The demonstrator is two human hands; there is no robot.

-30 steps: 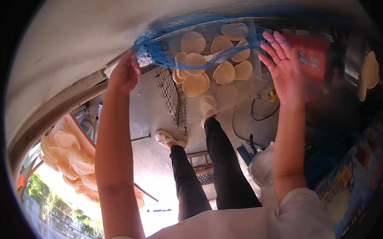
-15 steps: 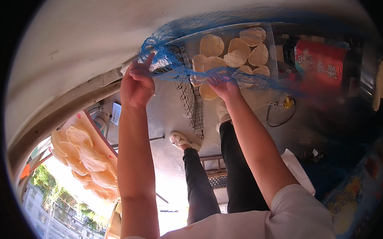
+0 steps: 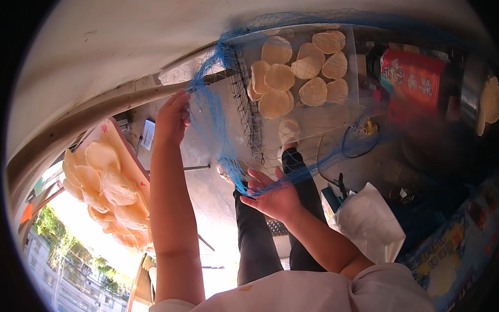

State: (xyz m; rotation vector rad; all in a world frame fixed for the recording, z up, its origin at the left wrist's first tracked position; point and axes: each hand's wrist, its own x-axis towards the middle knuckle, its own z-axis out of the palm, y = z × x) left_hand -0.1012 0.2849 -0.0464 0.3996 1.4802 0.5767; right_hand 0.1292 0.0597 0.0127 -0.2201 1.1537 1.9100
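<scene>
A fine blue net (image 3: 212,121) hangs spread out in front of me. My left hand (image 3: 173,119) is closed on its left edge, fingers pinched. The near edge is drawn toward me by my right hand (image 3: 275,198); its fingers are partly spread, with the mesh gathered across them. Behind the mesh, on a pale flat tray (image 3: 292,44), several round, thin, cream-coloured crisps (image 3: 279,77) lie, some overlapping. A dark wire-mesh rack (image 3: 248,120) stands along the tray's left side.
At the left, a pink-edged board (image 3: 134,160) carries a pile of large pale crisps (image 3: 119,188). A wooden pole (image 3: 78,121) curves along the wall. On the right are a red box (image 3: 414,78), a yellow fitting with a cable (image 3: 371,127), and a white bag (image 3: 370,220).
My right hand has pulled the net's near edge down toward my body, opening it wide. My left hand has lowered slightly. The crisps on the tray now show more fully.
</scene>
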